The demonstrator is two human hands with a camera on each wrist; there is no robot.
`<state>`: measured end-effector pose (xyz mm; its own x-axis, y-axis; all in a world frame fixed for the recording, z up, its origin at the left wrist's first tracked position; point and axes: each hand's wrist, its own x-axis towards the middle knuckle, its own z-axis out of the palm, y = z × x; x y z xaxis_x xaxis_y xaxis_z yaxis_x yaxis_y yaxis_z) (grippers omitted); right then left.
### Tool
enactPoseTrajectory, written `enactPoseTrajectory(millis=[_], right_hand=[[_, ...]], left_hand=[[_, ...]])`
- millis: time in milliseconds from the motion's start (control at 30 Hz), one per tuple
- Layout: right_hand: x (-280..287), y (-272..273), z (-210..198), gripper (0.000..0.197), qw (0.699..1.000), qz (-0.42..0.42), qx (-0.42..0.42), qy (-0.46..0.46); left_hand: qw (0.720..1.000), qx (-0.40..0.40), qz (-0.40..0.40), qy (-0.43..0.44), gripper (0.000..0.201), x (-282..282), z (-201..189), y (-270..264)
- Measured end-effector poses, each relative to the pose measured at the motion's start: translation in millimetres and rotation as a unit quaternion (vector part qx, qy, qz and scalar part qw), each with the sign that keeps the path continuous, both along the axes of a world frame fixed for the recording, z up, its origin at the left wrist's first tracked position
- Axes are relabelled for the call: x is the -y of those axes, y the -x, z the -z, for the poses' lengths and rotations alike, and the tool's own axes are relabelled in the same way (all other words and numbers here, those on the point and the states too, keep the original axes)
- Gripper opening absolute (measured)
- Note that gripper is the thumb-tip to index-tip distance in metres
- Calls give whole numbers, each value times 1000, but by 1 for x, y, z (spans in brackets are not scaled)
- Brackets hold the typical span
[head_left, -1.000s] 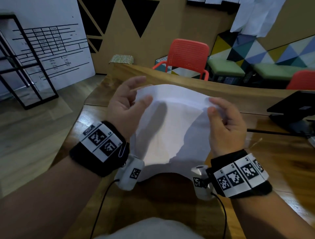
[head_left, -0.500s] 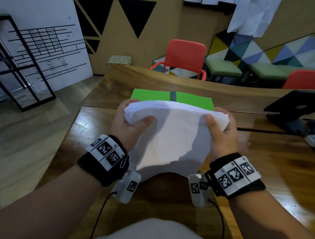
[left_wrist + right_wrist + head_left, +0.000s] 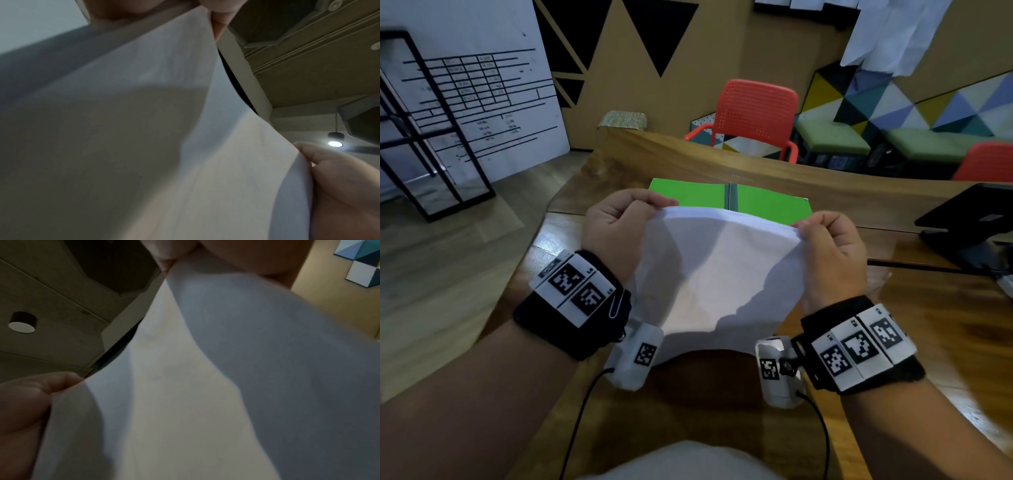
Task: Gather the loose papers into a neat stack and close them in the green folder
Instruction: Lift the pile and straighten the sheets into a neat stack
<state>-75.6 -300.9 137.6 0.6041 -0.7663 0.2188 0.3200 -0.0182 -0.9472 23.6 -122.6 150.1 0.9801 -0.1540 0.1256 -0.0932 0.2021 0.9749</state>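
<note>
I hold a stack of white papers (image 3: pixel 719 274) upright above the wooden table (image 3: pixel 935 315), its lower edge near the tabletop. My left hand (image 3: pixel 619 222) pinches the top left corner and my right hand (image 3: pixel 828 240) pinches the top right corner. The sheets bow between the hands. Beyond the stack, the green folder (image 3: pixel 763 202) lies open and flat on the table, partly hidden by the papers. In the left wrist view the papers (image 3: pixel 144 138) fill the frame, with the right hand (image 3: pixel 345 186) at their far edge. The right wrist view shows the papers (image 3: pixel 205 386) and the left hand (image 3: pixel 24 405).
A black laptop (image 3: pixel 969 219) sits on the table at the right, with a dark cable (image 3: pixel 921 265) running from it. Red chairs (image 3: pixel 753 113) and green benches (image 3: pixel 835 137) stand past the table's far edge. A black metal rack (image 3: pixel 424 137) stands on the floor at left.
Both hands moved their grip from the stack's sides up to pinch its top corners. The stack stands more upright, and the folder behind it shows again, as half a second ago.
</note>
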Motion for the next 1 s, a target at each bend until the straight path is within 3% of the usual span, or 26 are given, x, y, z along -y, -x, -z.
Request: enactPoseTrajectory(millis=[33, 100, 133, 167, 200, 233, 300, 367, 533, 700, 800, 833, 900, 933, 1000], right_hand=[[1, 2, 0, 10, 1000, -10, 8, -8], [6, 6, 7, 37, 998, -53, 0, -20], [6, 8, 11, 52, 996, -80, -11, -24], [4, 9, 15, 56, 995, -96, -22, -32], [1, 9, 18, 49, 993, -103, -37, -34], [-3, 9, 19, 34, 993, -101, -48, -33], [-12, 8, 16, 21, 994, -77, -62, -42], [-16, 8, 11, 21, 996, -65, -43, -53], [-12, 7, 0, 16, 998, -47, -1, -49], [-10, 2, -1, 19, 999, -19, -15, -42], [-9, 5, -2, 12, 997, -47, 11, -53], [-6, 6, 1, 25, 996, -68, 10, -59], [-6, 7, 6, 34, 994, -100, -13, -48], [-9, 8, 8, 30, 994, -105, -27, -32], [-15, 7, 10, 20, 995, -85, -45, -24]], left_hand=[[1000, 0, 4, 3, 35, 0, 3, -1], [999, 10, 39, 36, 7, -5, 9, -1], [998, 15, 53, 35, 20, -7, 14, -1], [998, 21, 64, 0, 46, -9, 21, 0], [996, 30, 66, -56, 58, -8, 26, 2], [993, 36, 49, -104, 53, -7, 29, 4], [991, 24, 0, -130, 26, -4, 28, 8], [995, 17, -13, -101, 12, -3, 25, 8], [999, 47, 24, 3, 7, -6, 11, 8], [999, 0, 13, 43, 24, -4, 7, 1], [998, 4, 46, 50, 13, -7, 8, 0], [996, 13, 67, 50, 8, -10, 9, -1], [996, 29, 88, -7, 46, -13, 21, -4], [995, 32, 82, -46, 52, -12, 25, -4], [994, 23, 31, -98, 34, -10, 29, 0]])
